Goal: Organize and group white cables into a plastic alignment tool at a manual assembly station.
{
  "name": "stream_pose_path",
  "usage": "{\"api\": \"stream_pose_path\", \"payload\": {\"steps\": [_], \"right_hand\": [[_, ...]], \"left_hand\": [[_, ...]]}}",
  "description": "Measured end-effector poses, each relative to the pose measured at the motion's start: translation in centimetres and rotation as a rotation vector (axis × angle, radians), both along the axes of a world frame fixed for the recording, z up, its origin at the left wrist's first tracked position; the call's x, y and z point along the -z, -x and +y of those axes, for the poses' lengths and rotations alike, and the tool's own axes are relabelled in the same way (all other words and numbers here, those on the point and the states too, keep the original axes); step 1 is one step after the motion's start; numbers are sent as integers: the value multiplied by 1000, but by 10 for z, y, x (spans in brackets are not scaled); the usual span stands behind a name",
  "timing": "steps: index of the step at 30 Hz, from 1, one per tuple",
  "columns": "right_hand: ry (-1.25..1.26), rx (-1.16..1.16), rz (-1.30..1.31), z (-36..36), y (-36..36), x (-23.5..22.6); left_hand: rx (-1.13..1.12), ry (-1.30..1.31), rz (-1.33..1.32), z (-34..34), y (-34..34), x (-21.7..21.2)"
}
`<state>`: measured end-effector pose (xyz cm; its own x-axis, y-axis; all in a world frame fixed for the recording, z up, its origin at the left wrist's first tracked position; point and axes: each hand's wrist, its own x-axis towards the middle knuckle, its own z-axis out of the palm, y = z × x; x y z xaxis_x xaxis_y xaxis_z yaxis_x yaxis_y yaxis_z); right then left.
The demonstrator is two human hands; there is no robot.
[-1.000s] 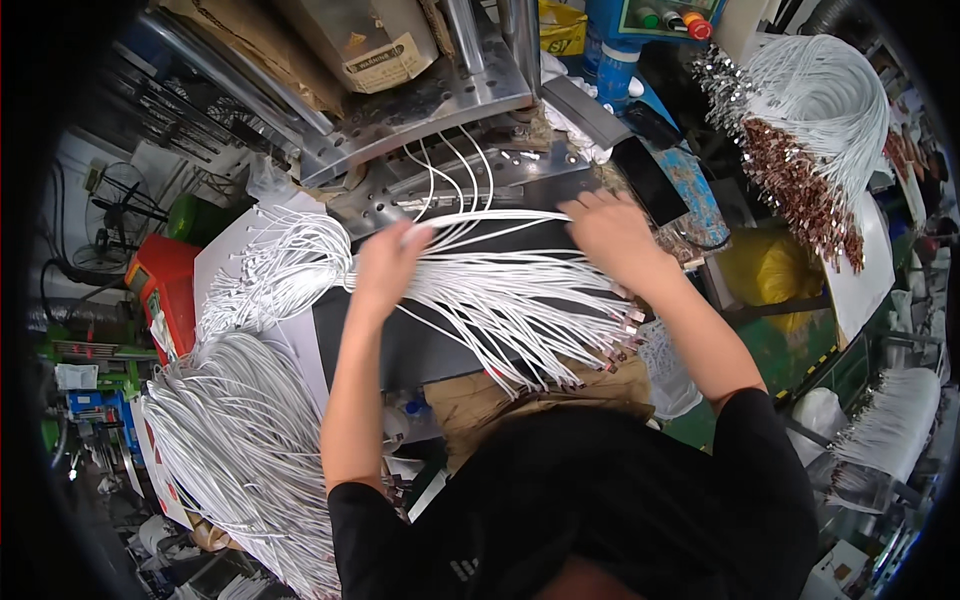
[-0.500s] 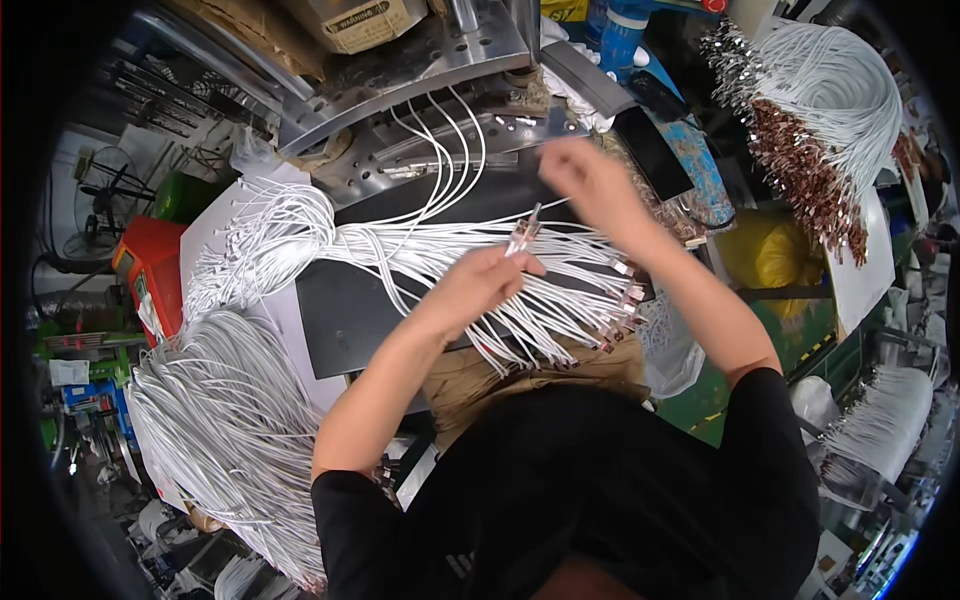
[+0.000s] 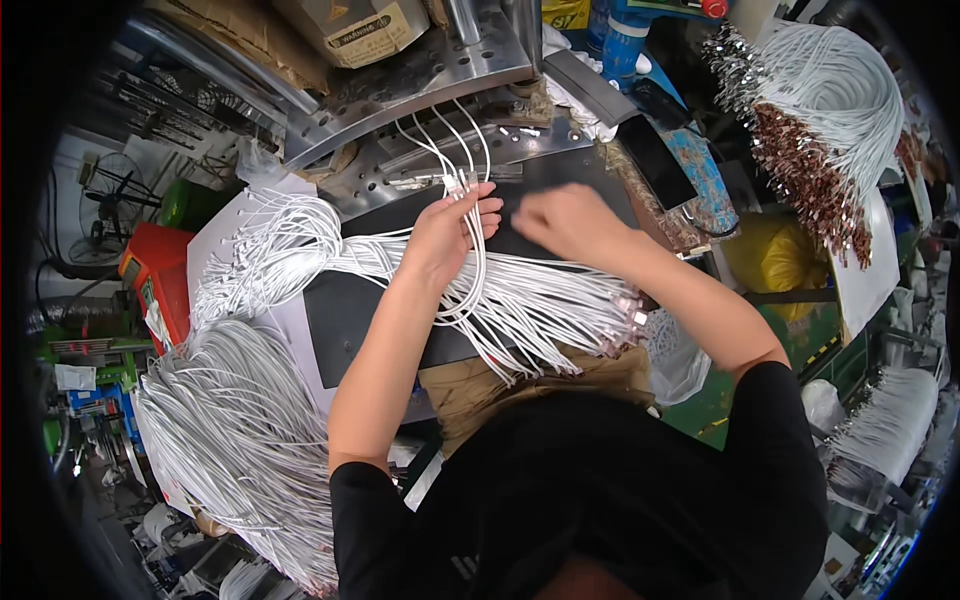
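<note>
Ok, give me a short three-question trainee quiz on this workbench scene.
1. True or false: the left hand rests on thin white cables fanned across the dark flat mat.
2. Where does the big bundle of white cables with brown metal connector ends hang? A) upper right B) lower left C) centre
3. What colour is the boxy object at the left edge?

Key: 1 true. 2 A. 3 red. The right hand, blurred, hovers beside the left.

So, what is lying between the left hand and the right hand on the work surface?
In the head view, only a bare strip of the dark mat separates the left hand from the right hand; the white cables lie just below.
</note>
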<state>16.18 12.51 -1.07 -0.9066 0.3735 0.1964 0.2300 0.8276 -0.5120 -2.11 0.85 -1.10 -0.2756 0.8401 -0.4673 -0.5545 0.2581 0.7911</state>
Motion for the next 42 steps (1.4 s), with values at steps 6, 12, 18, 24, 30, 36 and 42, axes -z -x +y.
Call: {"api": "stream_pose_path", "payload": {"steps": [6,12,18,24,30,36,42], "right_hand": [[-393,64,280,32,53,34],[-272,-2,262,26,31,37],[971,220,-28,43,-2,11],[1035,468,141,32,2,33],[795,439,143,20,-1,32],[748,350,194,42,-7,47],[958,326,217,46,-10,40]], "left_hand": [[53,-27,74,7,-2,21],[75,29,148,5,-6,20],[232,75,292,14,-20,16],[274,61,487,26,-37,28],[192,31,531,20,-46,31],[66,68,350,18,-35,16],[333,86,257,22,-22,12]]}}
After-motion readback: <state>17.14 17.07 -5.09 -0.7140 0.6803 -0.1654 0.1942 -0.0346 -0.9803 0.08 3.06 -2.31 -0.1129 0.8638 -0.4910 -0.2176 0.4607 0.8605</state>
